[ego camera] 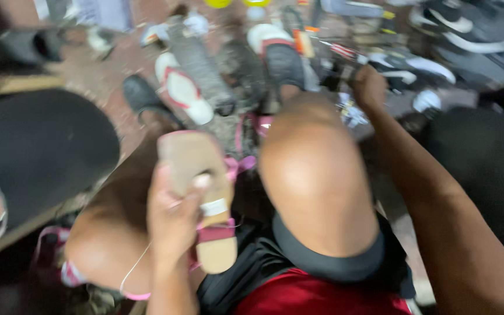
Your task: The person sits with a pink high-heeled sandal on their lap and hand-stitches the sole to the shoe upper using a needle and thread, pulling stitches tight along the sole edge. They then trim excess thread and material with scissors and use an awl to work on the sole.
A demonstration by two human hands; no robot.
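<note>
Sandal (202, 198), tan-soled with pink straps, lay sole-up between the knees, the left hand (173, 219) wrapped around it. The right hand (368, 87) reached into floor clutter; its fingers were too blurred to tell.

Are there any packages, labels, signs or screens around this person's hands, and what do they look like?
No clear package, sign or screen shows; the picture is blurred.
Small white patch: on the tan sole of the pink sandal held in the left hand; rectangular, perhaps a label or tape.
Right hand: reaches into blurred clutter on the floor.
</note>
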